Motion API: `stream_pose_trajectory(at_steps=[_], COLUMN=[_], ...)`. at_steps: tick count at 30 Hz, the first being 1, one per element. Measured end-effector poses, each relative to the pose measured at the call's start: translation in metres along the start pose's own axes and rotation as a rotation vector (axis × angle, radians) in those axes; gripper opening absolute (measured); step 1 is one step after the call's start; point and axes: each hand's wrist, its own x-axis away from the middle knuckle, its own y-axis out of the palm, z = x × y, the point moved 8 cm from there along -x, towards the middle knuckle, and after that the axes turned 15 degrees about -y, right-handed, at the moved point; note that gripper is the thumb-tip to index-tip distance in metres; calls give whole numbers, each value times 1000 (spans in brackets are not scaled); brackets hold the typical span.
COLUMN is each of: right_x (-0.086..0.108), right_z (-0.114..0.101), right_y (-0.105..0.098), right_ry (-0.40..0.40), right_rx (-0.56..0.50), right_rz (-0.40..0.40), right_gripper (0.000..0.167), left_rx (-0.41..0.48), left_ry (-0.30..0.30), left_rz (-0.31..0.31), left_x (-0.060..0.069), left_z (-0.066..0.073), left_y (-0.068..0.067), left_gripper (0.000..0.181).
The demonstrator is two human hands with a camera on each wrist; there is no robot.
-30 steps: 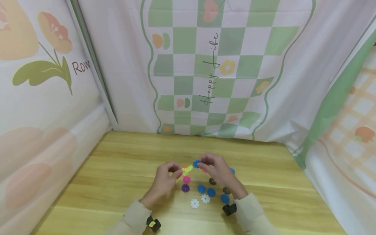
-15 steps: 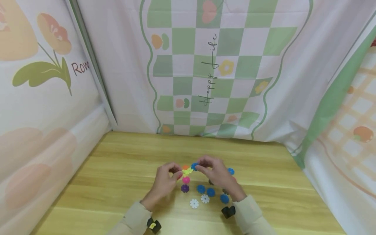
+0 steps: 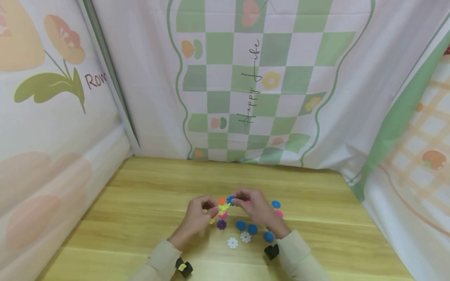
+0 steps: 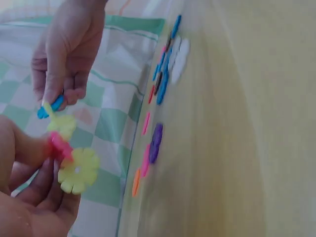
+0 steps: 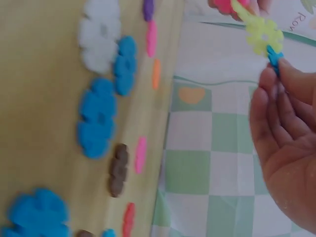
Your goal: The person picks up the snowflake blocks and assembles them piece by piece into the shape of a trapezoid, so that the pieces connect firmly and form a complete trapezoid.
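My left hand [image 3: 198, 214] pinches a pink snowflake disc [image 4: 60, 145] joined to yellow snowflake discs, one [image 4: 79, 170] facing the left wrist camera and another [image 5: 264, 35] toward the right hand. In my right hand [image 3: 258, 207], thumb and fingers pinch a blue snowflake disc [image 5: 273, 57]. Its edge meets the edge of the yellow disc; whether their slots interlock I cannot tell. Both hands are raised above the table, close together. Fingers partly cover the pink and blue discs.
On the wooden table [image 3: 147, 195] lie loose discs: purple [image 3: 221, 224], orange [image 3: 222, 200], pink [image 3: 279, 214], two white ones including this white disc [image 3: 232, 242], and several blue ones, such as this blue disc [image 3: 252, 229]. Brown discs [image 5: 118, 170] lie near the right arm. Curtains surround the table.
My right hand has moved left and slightly down, bringing the blue disc from apart to against the yellow disc. My left hand has stayed nearly still, keeping its hold.
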Motion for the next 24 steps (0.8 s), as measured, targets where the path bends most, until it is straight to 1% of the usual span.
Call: stream_pose_trajectory(at_steps=[2, 3, 4, 6, 9, 11, 13, 16, 19, 22, 24], right_x=[-5, -8, -11, -16, -23, -27, -31, -35, -37, -38, -38], right_z=[1, 1, 1, 1, 0, -1, -2, -3, -1, 5, 10], right_y=[-2, -2, -3, -2, 0, 3, 7, 16, 25, 32, 36], right_ry=[-9, -15, -11, -18, -4, 9, 29, 56, 70, 84, 85], right_rx=[10, 15, 18, 14, 14, 11, 3, -36, -84, -120, -123], right_rz=[-43, -68, -93, -147, -228, -272, -308, -346, -359, -354, -355], right_gripper=[5, 6, 6, 6, 8, 8, 8, 9, 10, 10, 10], left_rx=[-12, -21, -28, -37, -18, 1, 16, 31, 33, 22, 15], left_ry=[10, 22, 33, 41, 30, 22, 26, 41, 50, 47, 39], left_rz=[-55, -72, -84, -93, -90, -89, -102, -135, -161, -163, -157], left_x=[-1, -2, -2, -4, -7, -8, -9, -11, -11, -12, -13], left_z=[1, 1, 2, 2, 2, 1, 1, 0, -1, -4, -7], left_y=[0, -1, -2, -4, -8, -10, -10, -8, -7, -8, -9], left_gripper=[4, 3, 7, 16, 26, 28, 26, 24, 21, 17, 16])
